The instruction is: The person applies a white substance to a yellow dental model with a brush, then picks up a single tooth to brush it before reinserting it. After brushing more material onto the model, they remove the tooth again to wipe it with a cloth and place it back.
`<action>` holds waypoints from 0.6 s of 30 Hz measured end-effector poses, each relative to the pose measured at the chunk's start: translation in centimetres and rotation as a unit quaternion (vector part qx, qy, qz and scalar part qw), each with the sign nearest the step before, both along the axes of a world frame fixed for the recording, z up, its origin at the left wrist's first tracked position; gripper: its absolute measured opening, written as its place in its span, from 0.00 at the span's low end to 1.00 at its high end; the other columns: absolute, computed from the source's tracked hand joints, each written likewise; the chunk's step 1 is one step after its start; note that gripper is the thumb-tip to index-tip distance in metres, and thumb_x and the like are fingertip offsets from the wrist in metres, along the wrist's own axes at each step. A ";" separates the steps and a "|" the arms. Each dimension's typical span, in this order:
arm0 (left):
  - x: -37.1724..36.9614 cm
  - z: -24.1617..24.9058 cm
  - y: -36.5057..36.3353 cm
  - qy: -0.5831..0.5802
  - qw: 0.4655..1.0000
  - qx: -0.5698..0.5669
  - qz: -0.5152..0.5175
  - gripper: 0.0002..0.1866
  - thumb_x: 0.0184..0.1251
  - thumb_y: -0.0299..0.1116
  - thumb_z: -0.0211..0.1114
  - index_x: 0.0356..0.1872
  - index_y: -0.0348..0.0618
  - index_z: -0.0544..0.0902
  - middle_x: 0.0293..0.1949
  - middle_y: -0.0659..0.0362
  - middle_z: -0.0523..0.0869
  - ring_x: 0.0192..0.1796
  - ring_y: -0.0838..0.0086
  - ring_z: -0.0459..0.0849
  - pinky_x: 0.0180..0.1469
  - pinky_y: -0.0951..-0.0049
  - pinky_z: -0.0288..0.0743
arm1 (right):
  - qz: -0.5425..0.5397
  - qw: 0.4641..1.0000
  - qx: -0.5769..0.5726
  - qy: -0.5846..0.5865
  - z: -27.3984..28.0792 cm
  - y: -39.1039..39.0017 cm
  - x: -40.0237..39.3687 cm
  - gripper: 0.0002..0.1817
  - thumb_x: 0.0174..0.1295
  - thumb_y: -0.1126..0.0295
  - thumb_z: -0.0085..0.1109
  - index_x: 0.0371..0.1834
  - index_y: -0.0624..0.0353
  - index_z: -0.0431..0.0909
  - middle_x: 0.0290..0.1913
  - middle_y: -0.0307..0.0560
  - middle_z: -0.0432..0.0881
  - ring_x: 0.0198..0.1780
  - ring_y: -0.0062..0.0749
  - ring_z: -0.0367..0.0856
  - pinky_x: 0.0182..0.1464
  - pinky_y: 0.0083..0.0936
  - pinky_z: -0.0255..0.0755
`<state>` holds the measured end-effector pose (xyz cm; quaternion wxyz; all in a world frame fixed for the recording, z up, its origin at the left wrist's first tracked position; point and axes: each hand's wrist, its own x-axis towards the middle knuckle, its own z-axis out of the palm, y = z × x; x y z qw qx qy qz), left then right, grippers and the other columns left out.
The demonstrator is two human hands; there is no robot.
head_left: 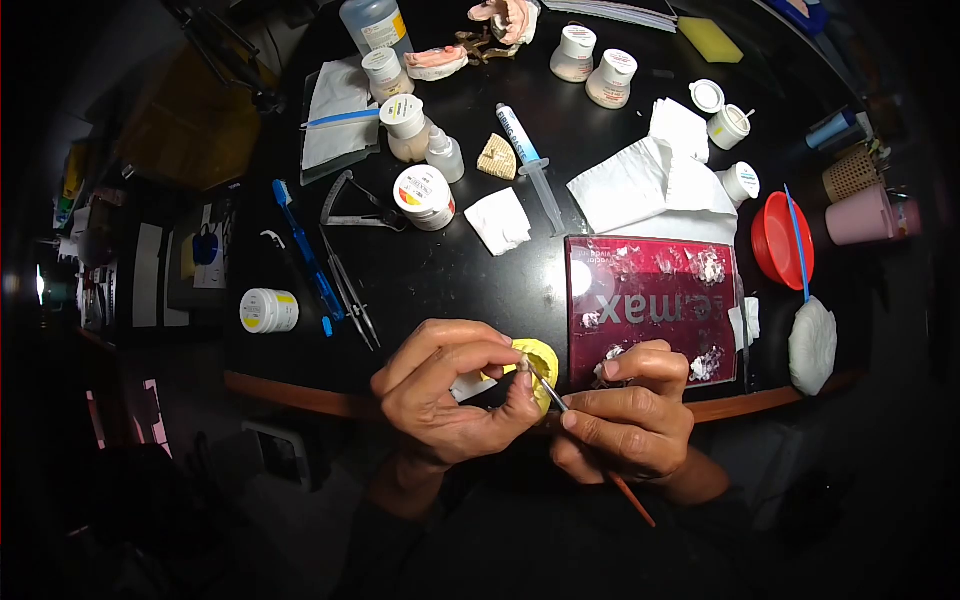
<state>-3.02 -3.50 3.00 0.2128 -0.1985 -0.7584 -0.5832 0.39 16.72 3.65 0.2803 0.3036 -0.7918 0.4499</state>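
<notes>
Between the thumb and fingers of my left hand (450,390) is a small whitish piece that looks like a dental crown (523,364), mostly hidden by the fingertips. My right hand (635,415) grips a thin brush (630,498) with a reddish-brown handle, its tip right at the small piece. Behind both fingertips shows a yellow dental cast (541,353) at the table's front edge, partly covered by my hands. The dark red e.max mixing slab (640,275), with white paste smeared on it, lies just beyond my right hand.
Tweezers (352,290), a blue toothbrush (305,245) and a lidded jar (269,311) lie at the left. A firing paste syringe (530,165) and paper tissues (630,185) sit further back. At the right are a red bowl (775,240) and a round white pad (813,345).
</notes>
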 end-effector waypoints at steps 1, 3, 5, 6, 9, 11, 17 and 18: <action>0.0 0.0 0.0 0.000 1.000 0.000 0.000 0.11 0.51 0.26 0.83 0.34 0.38 0.90 0.36 0.55 0.90 0.35 0.74 0.91 0.32 0.77 0.86 | 0.000 1.000 -0.001 -0.001 0.1 0.0 0.0 0.19 0.44 0.64 0.88 0.40 0.50 0.93 0.40 0.33 0.90 0.51 0.34 0.81 0.46 0.32 0.73; 0.1 0.1 0.0 -0.008 1.000 0.002 0.002 0.11 0.51 0.25 0.83 0.34 0.38 0.90 0.36 0.55 0.90 0.35 0.74 0.91 0.32 0.77 0.86 | 0.001 1.000 -0.005 0.001 0.0 0.0 0.0 0.19 0.43 0.64 0.88 0.40 0.51 0.93 0.39 0.33 0.90 0.50 0.34 0.81 0.45 0.32 0.73; 0.1 0.1 0.0 -0.010 1.000 0.002 0.003 0.11 0.51 0.25 0.83 0.34 0.38 0.90 0.36 0.55 0.90 0.35 0.74 0.91 0.32 0.77 0.86 | 0.000 1.000 -0.008 0.005 -0.2 -0.1 0.1 0.19 0.43 0.64 0.88 0.40 0.51 0.93 0.39 0.33 0.90 0.50 0.34 0.81 0.45 0.32 0.73; 0.0 0.0 -0.1 -0.007 1.000 0.001 0.003 0.11 0.51 0.25 0.83 0.34 0.38 0.90 0.36 0.55 0.90 0.35 0.74 0.91 0.32 0.77 0.86 | 0.000 1.000 -0.008 0.004 -0.1 -0.1 0.1 0.19 0.43 0.64 0.88 0.40 0.51 0.93 0.39 0.33 0.90 0.50 0.34 0.81 0.45 0.31 0.73; 0.0 0.0 -0.1 0.002 1.000 -0.004 0.003 0.11 0.50 0.25 0.83 0.34 0.37 0.90 0.36 0.55 0.90 0.35 0.73 0.92 0.32 0.77 0.86 | -0.002 1.000 -0.011 0.002 -0.1 -0.1 0.1 0.19 0.43 0.65 0.88 0.39 0.51 0.93 0.39 0.33 0.90 0.50 0.34 0.81 0.45 0.31 0.74; -0.1 0.0 -0.1 0.008 1.000 -0.007 0.003 0.11 0.50 0.25 0.83 0.34 0.37 0.90 0.36 0.55 0.90 0.35 0.73 0.92 0.32 0.77 0.86 | -0.004 1.000 -0.018 0.004 -0.2 0.0 0.1 0.18 0.44 0.65 0.88 0.39 0.51 0.93 0.39 0.33 0.90 0.50 0.34 0.81 0.45 0.31 0.74; -0.2 -0.3 -0.1 0.033 0.999 -0.022 0.001 0.12 0.52 0.29 0.82 0.34 0.36 0.89 0.35 0.52 0.88 0.33 0.75 0.87 0.34 0.77 0.82 | -0.002 1.000 -0.007 -0.007 0.2 0.0 0.0 0.16 0.46 0.66 0.87 0.39 0.51 0.93 0.39 0.33 0.91 0.50 0.34 0.81 0.46 0.31 0.74; -0.2 -0.2 -0.1 0.033 0.999 -0.022 0.001 0.12 0.52 0.29 0.82 0.34 0.36 0.89 0.35 0.52 0.88 0.33 0.75 0.87 0.34 0.78 0.82 | -0.002 1.000 -0.008 -0.005 0.1 -0.1 0.0 0.16 0.46 0.67 0.87 0.39 0.51 0.93 0.39 0.33 0.91 0.50 0.34 0.81 0.46 0.31 0.74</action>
